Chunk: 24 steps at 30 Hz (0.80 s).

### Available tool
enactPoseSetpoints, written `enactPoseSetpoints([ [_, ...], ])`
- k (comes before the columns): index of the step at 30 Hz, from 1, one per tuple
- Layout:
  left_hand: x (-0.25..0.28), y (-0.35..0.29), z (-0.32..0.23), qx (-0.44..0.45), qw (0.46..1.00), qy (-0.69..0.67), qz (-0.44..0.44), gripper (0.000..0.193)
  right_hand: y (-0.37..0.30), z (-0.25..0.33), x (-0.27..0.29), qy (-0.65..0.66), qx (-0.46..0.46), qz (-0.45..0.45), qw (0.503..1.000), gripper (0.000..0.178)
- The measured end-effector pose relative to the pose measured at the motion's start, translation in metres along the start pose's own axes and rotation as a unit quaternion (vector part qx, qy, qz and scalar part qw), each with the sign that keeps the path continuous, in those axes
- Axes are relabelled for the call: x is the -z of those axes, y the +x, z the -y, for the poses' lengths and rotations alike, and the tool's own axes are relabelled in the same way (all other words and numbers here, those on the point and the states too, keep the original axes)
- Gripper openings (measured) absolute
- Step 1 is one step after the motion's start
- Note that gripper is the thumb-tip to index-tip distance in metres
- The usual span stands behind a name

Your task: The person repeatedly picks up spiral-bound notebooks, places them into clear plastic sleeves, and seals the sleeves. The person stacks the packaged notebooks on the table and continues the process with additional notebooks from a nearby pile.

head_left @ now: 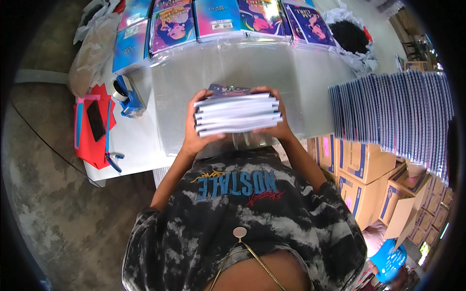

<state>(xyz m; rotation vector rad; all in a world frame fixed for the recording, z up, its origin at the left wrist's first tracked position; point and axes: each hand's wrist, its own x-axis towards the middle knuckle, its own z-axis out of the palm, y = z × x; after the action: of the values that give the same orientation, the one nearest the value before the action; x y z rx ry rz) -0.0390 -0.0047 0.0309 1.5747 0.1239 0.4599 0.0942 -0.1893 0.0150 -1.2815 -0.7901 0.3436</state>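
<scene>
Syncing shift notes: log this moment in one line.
left hand: grips notebook stack, left end | right hand: grips it, right end | tape dispenser: on table, left

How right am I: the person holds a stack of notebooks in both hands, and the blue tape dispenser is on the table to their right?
No: in the head view, the blue tape dispenser is on the table to their left. The left hand and right hand do hold the stack of notebooks.
</scene>
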Motion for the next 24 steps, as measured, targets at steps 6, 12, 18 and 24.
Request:
enactPoseSetpoints([
  [6, -0.011, 0.018, -0.019, -0.083, 0.983, -0.107, -0.122, 0.096, 0.006, 0.021, -0.010, 0.101, 0.023, -0.105, 0.989, 0.094],
  [12, 0.001, -0.023, 0.059, -0.012, 0.995, -0.055, -0.078, 0.092, -0.017, -0.023, -0.014, 0.008, -0.001, -0.145, 0.989, 0.091],
  [18, 0.027, -0.054, 0.139, 0.261, 0.956, 0.112, 0.080, 0.067, -0.039, -0.072, 0.006, -0.084, -0.069, -0.017, 0.994, 0.078],
  [24, 0.008, -0.017, 0.043, 0.163, 0.984, 0.076, 0.000, 0.046, -0.006, -0.032, -0.014, -0.221, -0.135, -0.055, 0.964, 0.063],
])
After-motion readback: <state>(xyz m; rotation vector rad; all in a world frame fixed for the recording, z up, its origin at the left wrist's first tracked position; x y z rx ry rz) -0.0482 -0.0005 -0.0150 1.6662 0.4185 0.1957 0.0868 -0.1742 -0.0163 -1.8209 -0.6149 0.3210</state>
